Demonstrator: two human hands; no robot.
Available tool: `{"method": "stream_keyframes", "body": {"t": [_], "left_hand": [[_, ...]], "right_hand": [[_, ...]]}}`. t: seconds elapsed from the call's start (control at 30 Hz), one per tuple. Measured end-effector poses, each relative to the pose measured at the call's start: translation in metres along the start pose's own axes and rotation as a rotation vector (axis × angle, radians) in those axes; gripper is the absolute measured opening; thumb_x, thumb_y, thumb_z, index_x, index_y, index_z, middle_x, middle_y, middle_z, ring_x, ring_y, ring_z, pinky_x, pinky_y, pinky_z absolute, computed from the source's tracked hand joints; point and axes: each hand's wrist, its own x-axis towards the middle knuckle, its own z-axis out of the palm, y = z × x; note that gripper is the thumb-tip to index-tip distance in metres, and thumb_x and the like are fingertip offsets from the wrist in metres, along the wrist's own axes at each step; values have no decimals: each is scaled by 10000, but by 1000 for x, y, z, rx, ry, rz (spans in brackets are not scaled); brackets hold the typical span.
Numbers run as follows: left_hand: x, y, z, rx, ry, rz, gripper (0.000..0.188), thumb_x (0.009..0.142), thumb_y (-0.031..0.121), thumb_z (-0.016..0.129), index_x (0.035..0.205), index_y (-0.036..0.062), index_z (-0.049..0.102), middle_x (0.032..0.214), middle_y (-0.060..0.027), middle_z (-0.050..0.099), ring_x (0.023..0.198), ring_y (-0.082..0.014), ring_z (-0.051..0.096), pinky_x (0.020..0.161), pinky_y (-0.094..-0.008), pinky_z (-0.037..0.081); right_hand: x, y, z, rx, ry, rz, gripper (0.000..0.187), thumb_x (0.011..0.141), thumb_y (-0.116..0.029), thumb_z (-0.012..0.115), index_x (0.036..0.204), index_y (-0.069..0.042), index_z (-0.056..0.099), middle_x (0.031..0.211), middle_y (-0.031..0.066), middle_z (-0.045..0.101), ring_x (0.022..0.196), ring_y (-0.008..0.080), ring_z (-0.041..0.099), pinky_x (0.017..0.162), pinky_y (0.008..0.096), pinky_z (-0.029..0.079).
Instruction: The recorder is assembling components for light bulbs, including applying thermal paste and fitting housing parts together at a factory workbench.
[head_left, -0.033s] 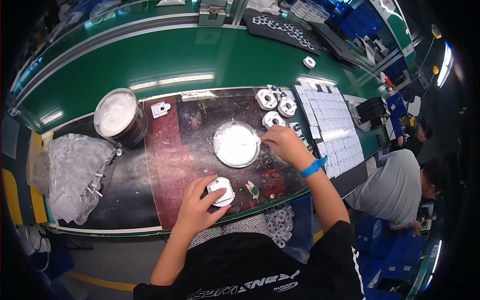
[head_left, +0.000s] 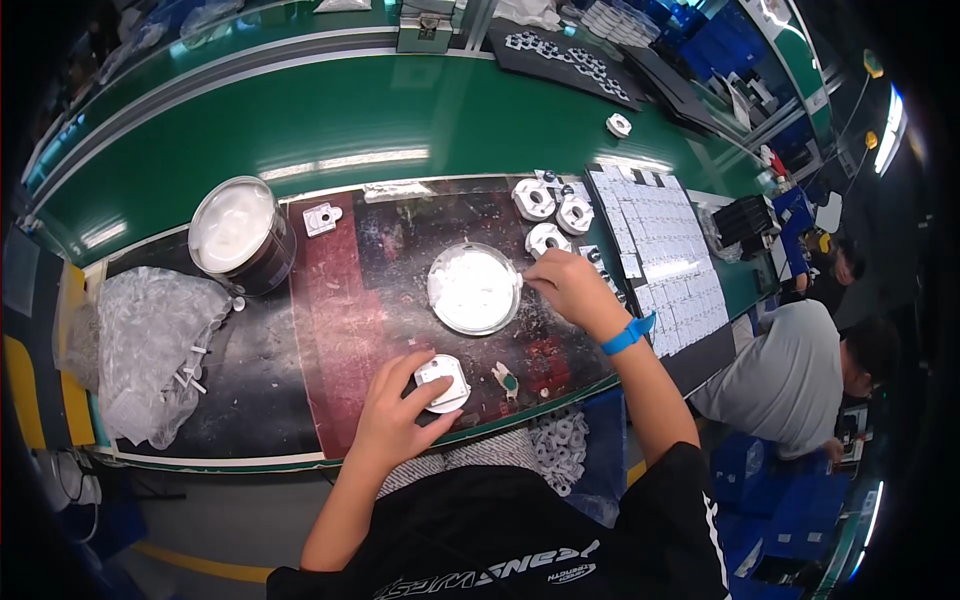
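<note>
Along the person's front, worktop (head_left: 340, 130): long, green; dark, stained sheet (head_left: 240, 390) over the near part, a dull red strip (head_left: 330, 300) running through it.
Board at right (head_left: 685, 245): dark, slanting, covered in rows of white printed cards.
Co-worker (head_left: 785, 375): grey top, bent over, beyond the board to the right.
Bag at left (head_left: 155, 345): clear plastic, crumpled, small white stemmed pieces (head_left: 188, 378) at its right side.
Tin (head_left: 270, 265): dark-walled, behind the bag, white stuff inside.
Left hand (head_left: 395, 405): near the front edge, curled round a white part, one finger laid over its top face.
Right hand (head_left: 572, 285): fingertips pinched together by the dish's right rim; cannot tell whether something small sits between them.
Dish (head_left: 431, 290): round, clear, mid-sheet, holding white paste (head_left: 473, 290).
White part (head_left: 453, 371): roundish, in the left hand, nearer the person than the dish.
Ring-shaped parts (head_left: 535, 200): three, pale, clustered between dish and board.
Flat pale part (head_left: 321, 219): alone, right of the tin.
Wristband (head_left: 628, 335): blue, right wrist.
Green-and-white piece (head_left: 507, 380): tiny, just right of the white part.
</note>
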Motion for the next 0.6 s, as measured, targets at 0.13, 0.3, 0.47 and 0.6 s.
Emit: {"method": "stream_keyframes", "body": {"t": [0.13, 0.3, 0.47, 0.6], "left_hand": [[-1, 0, 1, -13, 2, 1, 478, 684, 145, 932, 1117, 86, 740, 1378, -170, 618, 1259, -400, 588, 1038, -479, 510], [0, 4, 0, 33, -2, -17, 485, 716, 173, 915, 1161, 103, 737, 1399, -172, 608, 1272, -405, 572, 1057, -488, 489], [-3, -1, 4, 56, -40, -21, 493, 739, 186, 904, 1193, 112, 727, 1408, -177, 603, 1277, -406, 568, 1064, -494, 479], [-2, -2, 3, 50, -72, -16, 480, 759, 194, 891, 1205, 119, 729, 1385, -175, 607, 1260, -408, 575, 1046, -494, 486]], "right_hand": [[0, 1, -3, -11, -9, -6, 109, 864, -44, 737, 965, -17, 769, 923, 158, 700, 858, 388, 683, 782, 437, 578], [-13, -26, -11, 281, 56, 260, 137, 918, -6, 729, 1053, 15, 737, 904, 97, 728, 810, 230, 729, 725, 333, 590], [-43, -70, -11, 1199, 141, 513, 412, 948, 4, 732, 1337, 8, 596, 996, 128, 733, 822, 153, 715, 694, 258, 584], [-64, -73, 7, 1371, 127, 518, 379, 962, -15, 734, 1319, 8, 608, 1039, 137, 744, 876, 163, 720, 720, 263, 579]]}}
